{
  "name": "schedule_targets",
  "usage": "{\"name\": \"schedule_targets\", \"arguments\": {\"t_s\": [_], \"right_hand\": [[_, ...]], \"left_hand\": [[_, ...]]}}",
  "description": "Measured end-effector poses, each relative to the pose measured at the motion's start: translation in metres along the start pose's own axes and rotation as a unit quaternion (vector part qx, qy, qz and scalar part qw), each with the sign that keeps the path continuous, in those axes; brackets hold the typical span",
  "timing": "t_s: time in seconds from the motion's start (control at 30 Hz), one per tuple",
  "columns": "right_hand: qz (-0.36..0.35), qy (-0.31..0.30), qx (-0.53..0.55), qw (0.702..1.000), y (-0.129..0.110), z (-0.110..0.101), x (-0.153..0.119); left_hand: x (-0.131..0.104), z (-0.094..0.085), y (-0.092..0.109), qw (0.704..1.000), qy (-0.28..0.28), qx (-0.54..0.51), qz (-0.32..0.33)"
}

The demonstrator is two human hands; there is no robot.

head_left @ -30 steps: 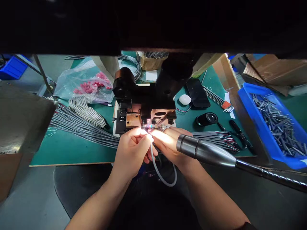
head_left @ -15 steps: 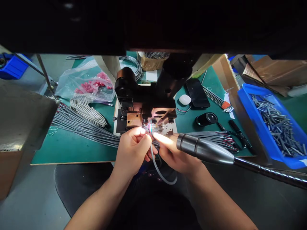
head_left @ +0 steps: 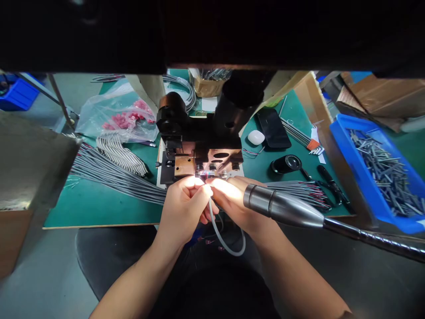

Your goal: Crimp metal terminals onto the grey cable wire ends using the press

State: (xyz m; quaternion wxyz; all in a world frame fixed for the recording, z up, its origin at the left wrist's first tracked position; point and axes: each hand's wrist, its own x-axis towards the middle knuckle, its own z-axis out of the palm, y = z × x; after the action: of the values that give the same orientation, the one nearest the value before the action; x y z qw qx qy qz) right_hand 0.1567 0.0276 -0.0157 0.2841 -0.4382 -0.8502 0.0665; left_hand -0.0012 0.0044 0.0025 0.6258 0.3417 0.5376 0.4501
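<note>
A grey cable [head_left: 215, 228] loops down below my two hands, and its thin coloured wires [head_left: 206, 174] show at the front of a dark metal press [head_left: 206, 141]. My left hand [head_left: 184, 204] is closed, thumb and forefinger pinching the cable close to the wire end. Beside it, my right hand [head_left: 237, 201] has its fingertips drawn together at the coloured wires, and it looks closed on them. The fingertips are strongly lit, and part of the right hand lies behind the lamp head [head_left: 282, 206].
Grey cables [head_left: 119, 177] lie in a bundle at left, near a clear bag [head_left: 116, 115] of pink parts. To the right are a black phone [head_left: 274, 128], a white case [head_left: 256, 137], a black cylinder [head_left: 286, 164], scissors [head_left: 328, 190] and a blue bin [head_left: 352, 168] of grey pieces.
My right hand has shifted forward and left, its fingertips closing in beside my left hand at the wires. The wires now slant more sideways across the press. My left hand has barely moved.
</note>
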Motion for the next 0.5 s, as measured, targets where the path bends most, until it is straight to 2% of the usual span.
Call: {"name": "schedule_targets", "arguments": {"t_s": [0.2,0.5], "right_hand": [[-0.012,0.038,0.032,0.999,0.0004,0.0025,0.0038],[-0.028,0.086,-0.006,0.996,0.004,0.0079,-0.004]], "left_hand": [[-0.0002,-0.0022,-0.0005,1.0,-0.009,-0.003,0.006],[0.0003,-0.0015,-0.0001,1.0,-0.009,-0.008,0.009]]}}
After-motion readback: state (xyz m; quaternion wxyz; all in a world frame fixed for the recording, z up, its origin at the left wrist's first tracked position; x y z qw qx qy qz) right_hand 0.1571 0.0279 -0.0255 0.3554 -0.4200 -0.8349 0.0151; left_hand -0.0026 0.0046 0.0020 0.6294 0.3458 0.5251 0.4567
